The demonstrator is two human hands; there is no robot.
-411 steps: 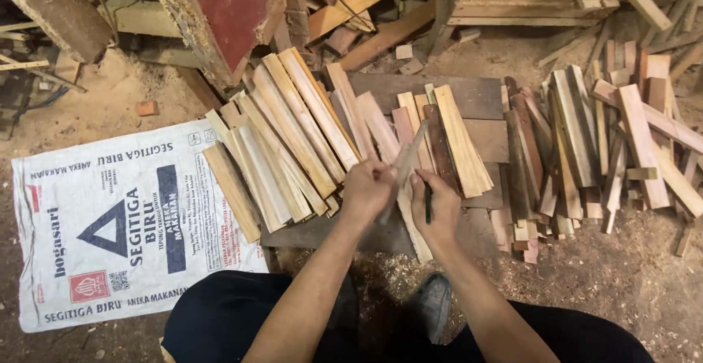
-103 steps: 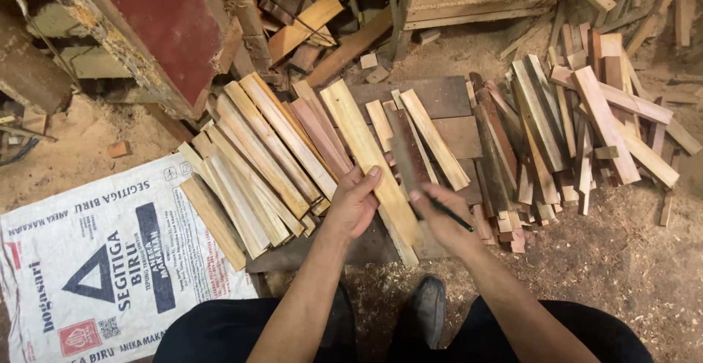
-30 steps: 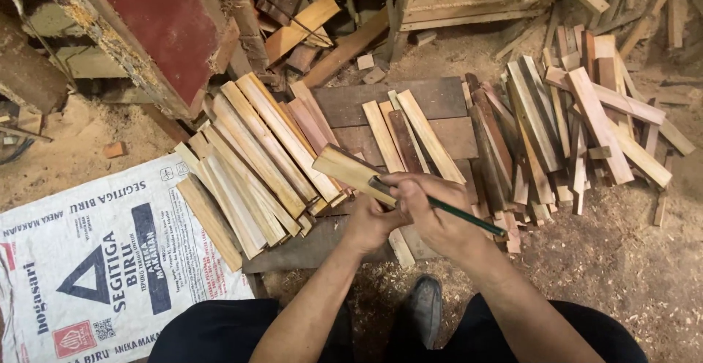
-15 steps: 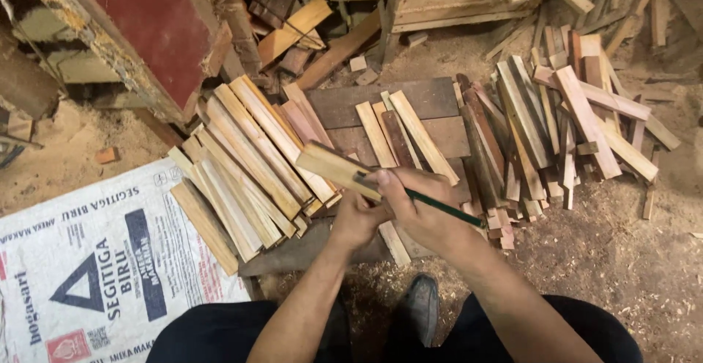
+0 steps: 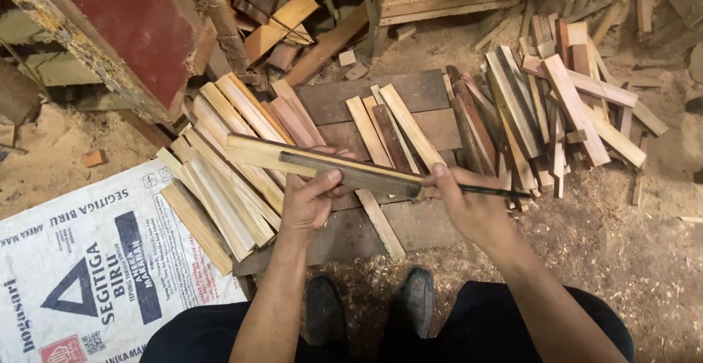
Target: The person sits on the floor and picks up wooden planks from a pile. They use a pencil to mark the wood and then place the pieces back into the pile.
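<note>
I hold a long flat wooden slat (image 5: 322, 164) level in front of me, pale along one side and dark along the other. My left hand (image 5: 311, 200) grips it near its middle, thumb on top. My right hand (image 5: 469, 205) is closed on the slat's right end and also on a thin dark stick-like tool (image 5: 498, 192) that points right. Below the slat lies a dark wooden board (image 5: 410, 121) with a few loose slats on it.
A fan of pale slats (image 5: 220, 172) lies at the left, partly on a white printed sack (image 5: 80, 275). A heap of mixed strips (image 5: 556, 106) lies at the right. A red panel (image 5: 132, 26) and scrap timber stand behind. My shoes (image 5: 366, 308) rest on sawdust.
A second ago the slat was tilted in both hands; now it is raised a little and held level. Earlier still my hands were among the slats on the board.
</note>
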